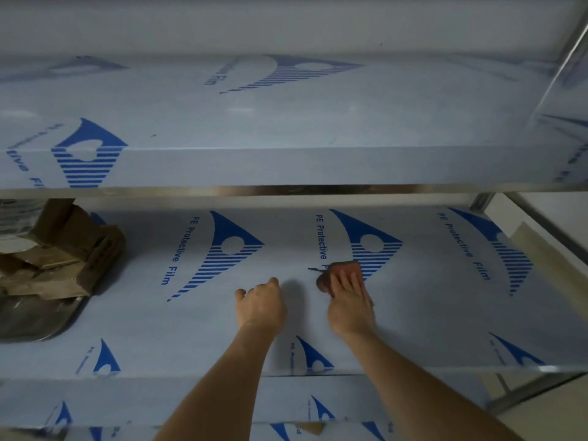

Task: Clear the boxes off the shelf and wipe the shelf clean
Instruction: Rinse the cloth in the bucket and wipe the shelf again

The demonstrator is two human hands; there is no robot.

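**Cloth down on the middle shelf**

Your right hand (348,297) is lying flat on a reddish cloth (342,273), fingers straight and together, pressing it onto the shelf (222,329). The cloth is sitting right of centre, overlapping the lower tip of a blue logo printed on the film that is covering the shelf. A frayed thread is sticking out from the cloth's left edge.

Your left hand (261,303) is resting just beside it on the left, apart from the cloth. Its fingers are curling under with the thumb sticking out to the left; it is gripping nothing you can see.

The boxes (60,249) are sitting at the far left end of this same shelf, well apart from both hands: crumpled brown cardboard, piled and tilted. A metal tray (38,319) is showing under their near edge.

An upper shelf (286,122), also film-covered, is hanging above.
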